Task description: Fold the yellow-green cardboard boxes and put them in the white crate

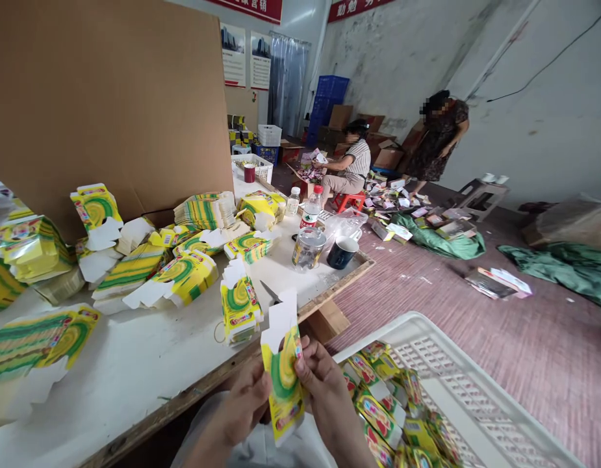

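A flattened yellow-and-green printed carton with white flaps (284, 380) was held upright, slightly tilted, in front of the person's lap, just off the wooden front edge of the table. The left hand (246, 400) had its fingers clamped on one long side; the right hand (327, 387) had its fingers pinched on the opposite side.

Just beyond the carton, a pointed metal blade (269, 291) lay on the white-topped table (129, 351), its other end hidden behind a white flap. Beside it, a small stack of yellow-and-green cartons (239, 307) took up the table's near edge. More fanned bundles of cartons (168, 276) crowded the table to the left, before a tall brown cardboard panel (105, 104) that hid the wall behind.

A clear plastic jar (308, 250), a dark mug (342, 253) and a red-capped clear bottle (312, 208) stood close together at the far right corner.

Right of the lap, a white plastic basket (480, 374) held small yellow-and-red boxes (378, 406). Farther off, a seated co-worker (356, 159) and a standing co-worker (436, 140) were near scattered packaging (395, 198) on the floor.
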Action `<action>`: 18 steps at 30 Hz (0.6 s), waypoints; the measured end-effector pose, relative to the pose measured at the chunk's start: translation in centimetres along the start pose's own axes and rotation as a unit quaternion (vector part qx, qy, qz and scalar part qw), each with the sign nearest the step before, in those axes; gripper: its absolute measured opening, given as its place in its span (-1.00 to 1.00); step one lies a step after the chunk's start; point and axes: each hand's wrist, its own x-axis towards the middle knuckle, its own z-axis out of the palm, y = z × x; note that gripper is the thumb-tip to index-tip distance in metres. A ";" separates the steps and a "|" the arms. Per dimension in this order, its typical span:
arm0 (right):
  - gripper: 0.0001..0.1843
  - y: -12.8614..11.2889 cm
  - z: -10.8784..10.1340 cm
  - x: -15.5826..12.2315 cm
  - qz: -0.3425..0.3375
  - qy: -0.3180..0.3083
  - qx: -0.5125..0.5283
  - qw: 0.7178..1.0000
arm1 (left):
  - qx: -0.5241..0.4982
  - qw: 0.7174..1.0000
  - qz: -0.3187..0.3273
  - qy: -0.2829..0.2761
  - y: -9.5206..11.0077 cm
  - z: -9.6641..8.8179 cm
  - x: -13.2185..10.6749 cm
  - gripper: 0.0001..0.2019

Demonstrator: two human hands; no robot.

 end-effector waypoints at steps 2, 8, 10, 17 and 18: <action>-0.51 0.9 0.2 0.1 0.006 0.017 0.001 1.000 | -0.016 1.000 0.001 0.005 0.2 0.1 0.0 -0.42; -0.65 0.4 -0.8 0.4 -0.136 0.102 -0.265 0.949 | -0.055 0.994 0.004 0.091 0.7 -0.3 0.3 -0.56; -0.78 -0.8 -1.2 0.5 -0.234 0.113 -0.365 0.894 | -0.067 0.993 -0.017 0.096 0.7 -0.4 0.3 -0.58; -0.78 -3.4 -1.6 0.7 -0.273 -0.037 -0.442 0.853 | -0.087 0.993 -0.063 0.048 1.0 0.0 0.3 -0.61; -0.83 -3.6 -1.5 0.7 -0.264 -0.036 -0.433 0.861 | -0.089 0.993 -0.065 0.044 1.0 0.0 0.3 -0.61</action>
